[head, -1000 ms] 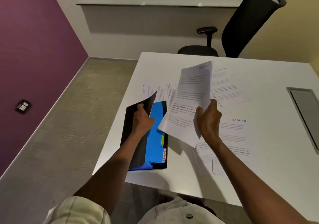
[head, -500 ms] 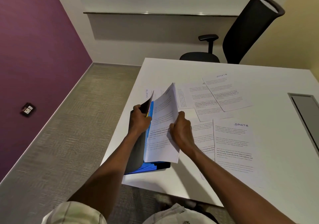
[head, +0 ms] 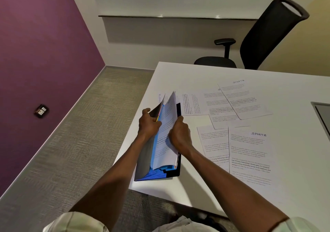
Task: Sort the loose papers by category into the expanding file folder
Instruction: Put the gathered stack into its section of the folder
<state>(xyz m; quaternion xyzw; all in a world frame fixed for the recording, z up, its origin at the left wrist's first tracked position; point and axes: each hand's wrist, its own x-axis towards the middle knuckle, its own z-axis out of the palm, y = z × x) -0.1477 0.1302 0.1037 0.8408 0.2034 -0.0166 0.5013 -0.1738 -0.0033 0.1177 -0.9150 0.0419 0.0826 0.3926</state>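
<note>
White surface (head: 232, 70) in a purple-walled room carries the work. Left hand (head: 149, 124) grips the black cover (head: 142, 160) of the expanding file folder (head: 160, 175), holding it open; right hand (head: 179, 135), just beside it, pinches a sheet (head: 167, 142) partway into a blue pocket. To do this well, keep the pocket spread and slide the sheet straight down until seated. Both forearms reach forward, converging. Loose papers (head: 250, 151) lie right of the hands.

Printed text on loose papers (head: 249, 153) illegible
</note>
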